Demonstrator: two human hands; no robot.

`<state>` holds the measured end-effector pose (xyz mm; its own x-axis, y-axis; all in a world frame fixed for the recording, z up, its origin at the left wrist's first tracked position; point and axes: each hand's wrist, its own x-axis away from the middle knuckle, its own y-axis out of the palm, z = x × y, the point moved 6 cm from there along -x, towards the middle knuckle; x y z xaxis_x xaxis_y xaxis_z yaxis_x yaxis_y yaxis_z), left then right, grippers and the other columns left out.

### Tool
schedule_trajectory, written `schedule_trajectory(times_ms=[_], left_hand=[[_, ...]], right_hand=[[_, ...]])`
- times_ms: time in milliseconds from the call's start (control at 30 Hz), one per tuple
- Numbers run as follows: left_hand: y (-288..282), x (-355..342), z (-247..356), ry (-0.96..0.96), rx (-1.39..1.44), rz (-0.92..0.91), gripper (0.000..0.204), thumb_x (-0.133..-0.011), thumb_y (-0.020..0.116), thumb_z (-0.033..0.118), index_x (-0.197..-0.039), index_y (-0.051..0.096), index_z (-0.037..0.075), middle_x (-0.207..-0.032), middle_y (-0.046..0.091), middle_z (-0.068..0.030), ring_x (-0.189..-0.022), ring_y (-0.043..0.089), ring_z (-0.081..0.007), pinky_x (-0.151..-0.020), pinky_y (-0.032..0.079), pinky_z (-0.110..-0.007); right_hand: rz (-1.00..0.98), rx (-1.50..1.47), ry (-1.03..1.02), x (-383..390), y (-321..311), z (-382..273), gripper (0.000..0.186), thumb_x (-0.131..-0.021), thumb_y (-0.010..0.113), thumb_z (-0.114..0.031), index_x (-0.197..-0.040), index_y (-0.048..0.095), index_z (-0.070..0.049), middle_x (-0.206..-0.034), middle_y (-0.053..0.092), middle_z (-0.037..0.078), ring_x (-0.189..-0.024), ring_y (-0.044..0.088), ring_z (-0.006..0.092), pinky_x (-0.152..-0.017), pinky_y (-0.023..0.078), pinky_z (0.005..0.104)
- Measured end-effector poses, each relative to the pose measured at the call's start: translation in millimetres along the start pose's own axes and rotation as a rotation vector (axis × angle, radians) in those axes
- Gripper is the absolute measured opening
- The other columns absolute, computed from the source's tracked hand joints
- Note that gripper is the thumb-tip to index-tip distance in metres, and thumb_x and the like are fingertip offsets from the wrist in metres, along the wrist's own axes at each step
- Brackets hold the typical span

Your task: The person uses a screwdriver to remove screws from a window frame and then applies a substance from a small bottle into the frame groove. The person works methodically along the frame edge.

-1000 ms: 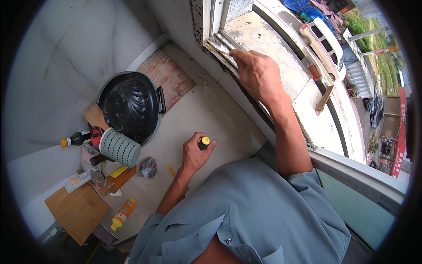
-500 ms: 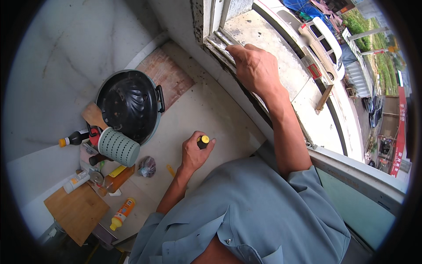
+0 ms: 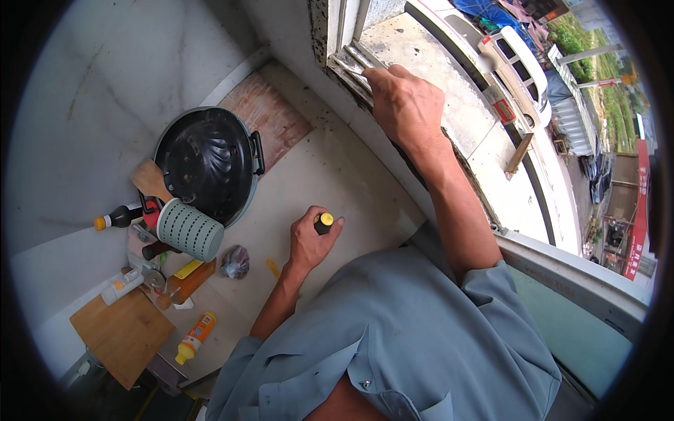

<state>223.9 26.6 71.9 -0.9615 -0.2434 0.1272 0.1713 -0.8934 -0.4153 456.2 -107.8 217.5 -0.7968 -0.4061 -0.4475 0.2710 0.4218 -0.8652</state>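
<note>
My left hand [image 3: 309, 242] is closed around a short black cylinder with a yellow end [image 3: 324, 223], held over the pale countertop [image 3: 351, 165]. The yellow end points up, and I cannot tell whether it is a handle or a small bottle. Farther right, my right hand [image 3: 408, 102] reaches to the window's dirty sliding track [image 3: 354, 70], close to the frame's corner. Its fingers are pinched together at the track. A thin pale sliver shows by the fingertips, too small to name or to tell apart from the track.
At left a black domed pan [image 3: 207, 165] with side handles leans by a green perforated holder [image 3: 189, 230] with a wooden spatula [image 3: 151, 180]. Nearer are a plastic bag [image 3: 235, 262], an orange-and-yellow bottle [image 3: 196, 337] and a wooden board [image 3: 119, 337]. Outside the window stands a van [image 3: 516, 74].
My right hand has shifted very slightly along the track, fingers still pinched. The left hand keeps its hold on the black cylinder, almost unmoved.
</note>
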Motion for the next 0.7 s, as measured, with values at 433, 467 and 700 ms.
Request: schedule_trajectory(times_ms=[433,467,700], left_hand=[[1.2,-1.2,-0.6,-0.013,-0.004,-0.003,0.031,-0.085,0.084,0.024,-0.094,0.063,0.002,-0.073,0.064,-0.0133,-0.064,0.061,-0.025,-0.066,0.053,-0.038],[1.3,-1.3,0.3,-0.006,-0.001,-0.001,0.032,-0.085,0.084,0.024,-0.094,0.063,0.002,-0.073,0.064,-0.0132,-0.064,0.061,-0.0249,-0.066,0.053,-0.038],[0.7,-0.5,0.8,-0.002,0.01,0.002,0.032,-0.084,0.084,0.024,-0.094,0.063,0.002,-0.073,0.064,-0.0128,-0.065,0.061,-0.0246,-0.067,0.053,-0.037]], right_hand=[[-0.127,0.023,0.035,1.6,7.1,0.4,0.011,-0.09,0.061,-0.015,-0.087,0.071,-0.015,-0.081,0.069,0.01,-0.072,0.07,0.0338,-0.063,0.054,0.0464],[-0.134,0.051,0.051,1.2,8.8,1.3,0.011,-0.091,0.062,-0.016,-0.089,0.073,-0.016,-0.08,0.07,0.009,-0.073,0.07,0.0331,-0.063,0.054,0.0459],[-0.122,0.116,0.093,2.2,6.8,-4.2,0.008,-0.082,0.061,-0.011,-0.078,0.067,-0.011,-0.083,0.07,0.011,-0.072,0.071,0.0326,-0.073,0.053,0.0445]])
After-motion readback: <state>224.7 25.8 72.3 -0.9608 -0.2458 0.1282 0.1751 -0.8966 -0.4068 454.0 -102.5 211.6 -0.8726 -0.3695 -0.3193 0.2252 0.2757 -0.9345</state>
